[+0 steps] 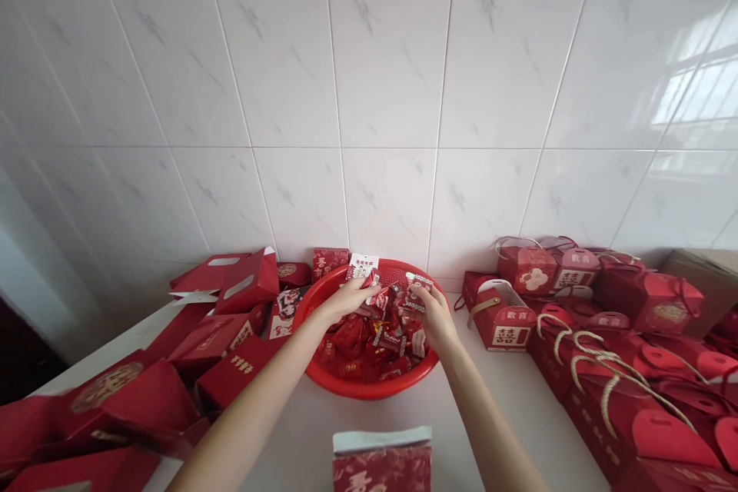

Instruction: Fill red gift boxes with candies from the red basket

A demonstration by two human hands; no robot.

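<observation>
Both my hands are over a round red plastic basket [369, 390] holding many wrapped candies [349, 334] in red, some with white and gold. My left hand [350, 298] is closed on a red-and-white candy packet [377, 294] at its fingertips. Between the thumb and fingers of my right hand [433, 313] is another red-and-white wrapped candy [416, 290]. A white card with red print [362, 264] stands up behind my left hand. Close to me, a red paper box with its pale top open [381, 469] stands at the bottom edge of the view.
Red gift boxes [234, 369] are piled on the left of the white table [288, 430]. At the right stand several red handled boxes [510, 323], many with rope handles [600, 357]. Behind them is a brown carton [700, 284]. A tiled wall [386, 92] bounds the back.
</observation>
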